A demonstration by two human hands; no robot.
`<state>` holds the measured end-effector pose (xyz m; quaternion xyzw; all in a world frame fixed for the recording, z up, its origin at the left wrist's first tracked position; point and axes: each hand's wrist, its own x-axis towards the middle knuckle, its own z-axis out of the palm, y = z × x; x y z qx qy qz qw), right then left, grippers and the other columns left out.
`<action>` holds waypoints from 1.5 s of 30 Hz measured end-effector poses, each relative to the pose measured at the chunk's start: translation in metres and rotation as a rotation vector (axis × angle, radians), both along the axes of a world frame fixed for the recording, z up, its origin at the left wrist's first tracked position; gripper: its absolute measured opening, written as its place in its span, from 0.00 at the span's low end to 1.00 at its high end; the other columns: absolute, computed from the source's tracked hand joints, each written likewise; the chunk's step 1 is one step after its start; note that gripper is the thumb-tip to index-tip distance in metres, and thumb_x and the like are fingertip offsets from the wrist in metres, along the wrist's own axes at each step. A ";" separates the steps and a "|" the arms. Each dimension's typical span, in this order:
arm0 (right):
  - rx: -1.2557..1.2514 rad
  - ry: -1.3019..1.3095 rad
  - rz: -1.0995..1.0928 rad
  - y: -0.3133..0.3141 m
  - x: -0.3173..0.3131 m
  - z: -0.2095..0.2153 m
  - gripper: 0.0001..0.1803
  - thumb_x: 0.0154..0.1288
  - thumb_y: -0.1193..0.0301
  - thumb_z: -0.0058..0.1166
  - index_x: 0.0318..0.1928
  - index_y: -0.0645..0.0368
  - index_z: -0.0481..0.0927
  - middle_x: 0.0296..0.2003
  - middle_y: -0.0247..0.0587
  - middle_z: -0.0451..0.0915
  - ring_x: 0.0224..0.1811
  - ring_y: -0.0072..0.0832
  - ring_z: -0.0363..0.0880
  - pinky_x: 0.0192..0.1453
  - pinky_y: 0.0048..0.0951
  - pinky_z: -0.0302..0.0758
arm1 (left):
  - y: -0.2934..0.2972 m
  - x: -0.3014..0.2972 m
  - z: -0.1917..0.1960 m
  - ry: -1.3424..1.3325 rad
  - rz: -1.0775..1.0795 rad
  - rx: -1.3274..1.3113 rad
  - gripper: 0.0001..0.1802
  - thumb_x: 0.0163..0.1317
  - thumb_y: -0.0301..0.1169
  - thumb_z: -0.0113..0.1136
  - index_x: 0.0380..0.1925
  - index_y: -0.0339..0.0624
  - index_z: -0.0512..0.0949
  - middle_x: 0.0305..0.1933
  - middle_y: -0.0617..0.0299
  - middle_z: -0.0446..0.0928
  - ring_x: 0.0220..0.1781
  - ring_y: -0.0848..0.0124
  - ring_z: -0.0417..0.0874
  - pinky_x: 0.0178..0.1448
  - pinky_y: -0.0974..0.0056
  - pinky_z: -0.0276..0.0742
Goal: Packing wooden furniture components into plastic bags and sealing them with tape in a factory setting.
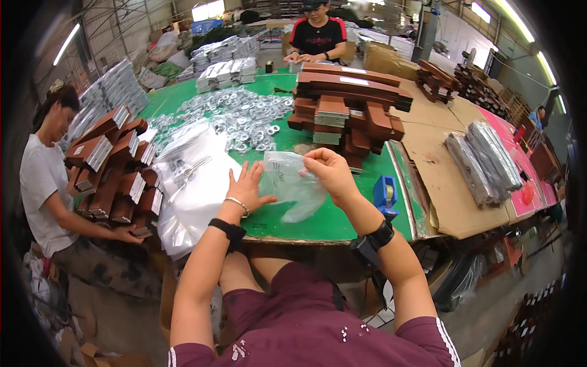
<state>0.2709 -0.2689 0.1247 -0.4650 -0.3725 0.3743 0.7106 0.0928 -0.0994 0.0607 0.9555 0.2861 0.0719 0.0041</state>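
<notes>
Green felt covers the table (pixel 318 223) where we sit, with a heap of clear plastic bags (pixel 192 183) at our left. Our left hand (pixel 247 186) lies flat, fingers apart, on the edge of a small clear bag (pixel 290 183). Our right hand (pixel 330 171) pinches its top corner, fingers seemingly clamped, near a blue tape dispenser (pixel 385 192).

maroon short-sleeved shirt with white stripes on the right sleeve, small white marks on the front; bare forearms; black wristband on each wrist, thin silver bracelet on the left
</notes>
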 end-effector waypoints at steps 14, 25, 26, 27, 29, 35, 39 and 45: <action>-0.586 -0.563 -0.402 -0.058 0.066 -0.144 0.10 0.58 0.68 0.61 0.36 0.63 0.83 0.30 0.43 0.84 0.31 0.31 0.82 0.38 0.33 0.77 | 0.015 -0.079 -0.050 -0.151 -0.227 0.017 0.32 0.49 0.47 0.68 0.54 0.45 0.76 0.56 0.53 0.73 0.61 0.55 0.72 0.69 0.44 0.61; -0.440 -0.611 -0.264 0.001 0.057 -0.106 0.10 0.57 0.68 0.61 0.37 0.60 0.84 0.28 0.41 0.83 0.29 0.29 0.80 0.36 0.31 0.76 | -0.015 -0.084 0.011 -0.317 -0.176 -0.035 0.41 0.53 0.42 0.69 0.67 0.47 0.66 0.73 0.55 0.61 0.77 0.50 0.55 0.76 0.36 0.41; -0.406 -0.585 -0.225 0.011 0.056 -0.104 0.10 0.57 0.68 0.62 0.37 0.60 0.84 0.27 0.40 0.83 0.29 0.27 0.80 0.35 0.30 0.75 | -0.020 -0.076 0.016 -0.398 -0.201 -0.118 0.38 0.54 0.37 0.69 0.66 0.47 0.67 0.73 0.55 0.61 0.76 0.49 0.57 0.75 0.36 0.45; -0.372 -0.555 -0.145 0.022 0.059 -0.103 0.10 0.58 0.68 0.62 0.38 0.60 0.84 0.26 0.37 0.82 0.28 0.22 0.78 0.34 0.27 0.74 | -0.032 -0.066 0.023 -0.422 -0.234 -0.229 0.39 0.52 0.34 0.69 0.66 0.46 0.67 0.73 0.53 0.61 0.75 0.49 0.58 0.75 0.37 0.47; -0.222 -0.465 0.020 0.038 0.052 -0.084 0.08 0.60 0.70 0.61 0.37 0.62 0.84 0.26 0.35 0.82 0.28 0.18 0.77 0.33 0.24 0.73 | -0.051 -0.046 0.025 -0.443 -0.339 -0.277 0.38 0.51 0.32 0.69 0.65 0.47 0.68 0.73 0.52 0.61 0.74 0.49 0.61 0.74 0.39 0.53; -0.340 -1.044 0.075 0.081 0.051 -0.052 0.13 0.61 0.65 0.61 0.41 0.60 0.84 0.29 0.47 0.83 0.33 0.39 0.84 0.37 0.40 0.77 | -0.065 0.004 -0.035 -0.101 -0.347 -0.127 0.40 0.59 0.53 0.63 0.69 0.57 0.64 0.76 0.53 0.55 0.74 0.44 0.58 0.73 0.35 0.53; -0.389 -1.487 -0.175 0.073 0.049 -0.033 0.19 0.61 0.61 0.61 0.48 0.58 0.78 0.38 0.52 0.83 0.42 0.49 0.82 0.44 0.48 0.78 | -0.053 0.007 -0.044 0.083 -0.166 -0.043 0.42 0.58 0.65 0.54 0.70 0.65 0.63 0.76 0.45 0.52 0.73 0.32 0.54 0.74 0.37 0.52; -0.199 -1.439 -0.271 0.031 0.076 0.065 0.16 0.61 0.64 0.61 0.45 0.60 0.80 0.38 0.48 0.83 0.39 0.46 0.83 0.43 0.42 0.79 | -0.043 0.006 -0.032 0.136 -0.004 -0.202 0.45 0.56 0.63 0.59 0.70 0.56 0.63 0.76 0.39 0.49 0.73 0.31 0.53 0.73 0.39 0.55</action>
